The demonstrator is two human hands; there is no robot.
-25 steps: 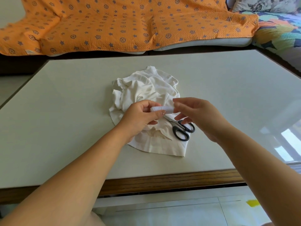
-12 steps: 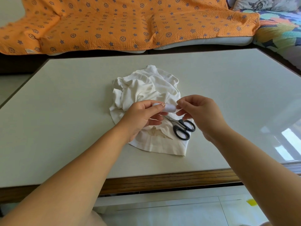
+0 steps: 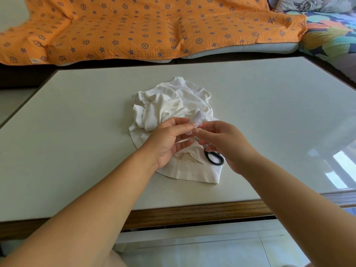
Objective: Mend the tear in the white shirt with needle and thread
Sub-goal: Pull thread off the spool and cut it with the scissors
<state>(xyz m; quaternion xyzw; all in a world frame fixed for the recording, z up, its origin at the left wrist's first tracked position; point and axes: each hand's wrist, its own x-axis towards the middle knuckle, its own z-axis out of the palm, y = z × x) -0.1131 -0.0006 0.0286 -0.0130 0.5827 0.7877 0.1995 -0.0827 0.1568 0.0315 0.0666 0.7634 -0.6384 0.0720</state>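
A home living room: an orange throw (image 3: 146, 27) covers the sofa behind a low table (image 3: 77, 132).

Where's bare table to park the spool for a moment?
Bare tabletop lies left of the white shirt, and more right of the scissors. The far strip toward the orange blanket is free too. Crowded: the middle, where left hand and right hand meet at the spool.

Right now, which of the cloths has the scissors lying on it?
The white shirt, crumpled on the table; the scissors rest on its near part. The orange blanket and the multicoloured cover lie beyond the table.
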